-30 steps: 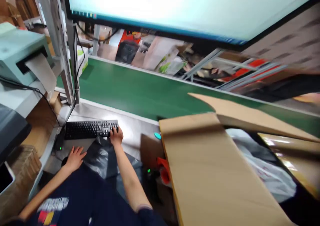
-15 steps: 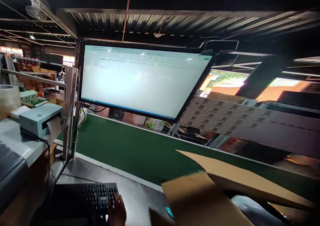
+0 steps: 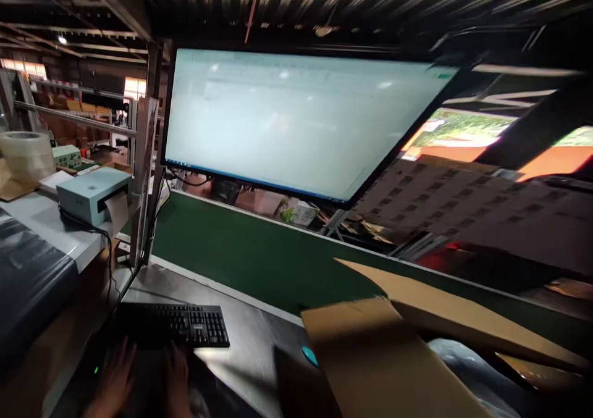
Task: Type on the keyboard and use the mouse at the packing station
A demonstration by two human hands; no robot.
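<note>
At the lower left, my left hand point(image 3: 115, 368) and my right hand point(image 3: 178, 368) reach forward side by side, with fingers stretched out and nothing seen in them. Both are over a very dark area just on the near side of a black keyboard point(image 3: 199, 326). What lies directly under the fingers is lost in shadow. A small green light point(image 3: 96, 370) glows left of my left hand. The keyboard rests on a grey metal tabletop point(image 3: 252, 344). Above it hangs a wide monitor point(image 3: 282, 121) with a mostly white, blurred screen.
An open cardboard box point(image 3: 365, 344) holding a plastic-wrapped item point(image 3: 467, 362) stands at the right, beside a blue-edged mouse point(image 3: 309, 356). A label printer point(image 3: 92, 196) and tape rolls point(image 3: 28, 155) sit on the left shelf. A green panel point(image 3: 241, 251) borders the table.
My right hand has left the keyboard's number pad and moved left and nearer to me. My left hand has come into view. The camera view has tilted downward.
</note>
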